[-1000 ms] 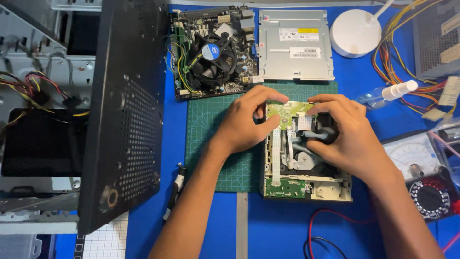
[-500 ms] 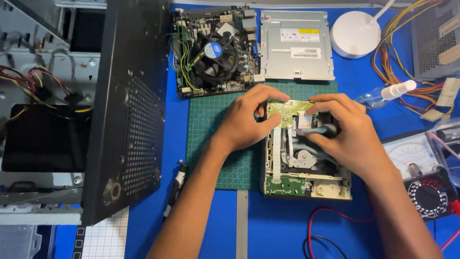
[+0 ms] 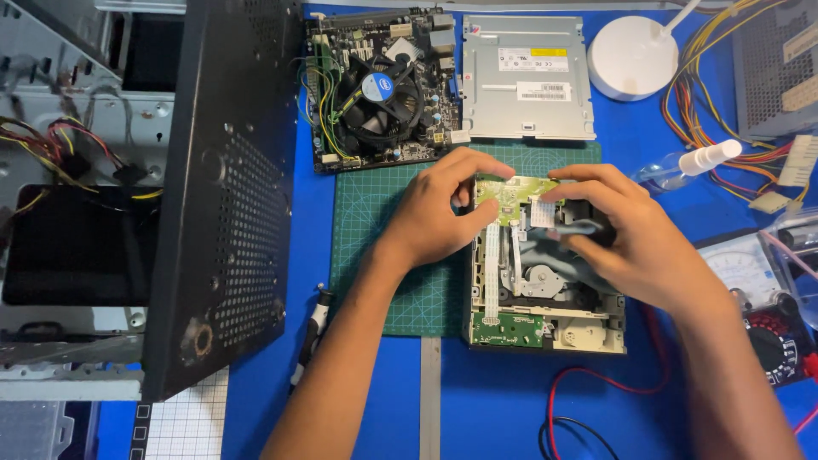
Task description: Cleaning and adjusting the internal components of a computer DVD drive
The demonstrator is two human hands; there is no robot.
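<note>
On mat [image 3: 383,255], drive [image 3: 545,298] lies opened; left hand [image 3: 434,213] and right hand [image 3: 630,238] pinch its board [image 3: 511,192] edges, lifting evenly.

2 bare forearms reach in from below and converge. The left hand [image 3: 430,217] arches, fingertips curled and pinched together. The right hand [image 3: 635,243] lies flatter, fingers extended toward the left.
</note>
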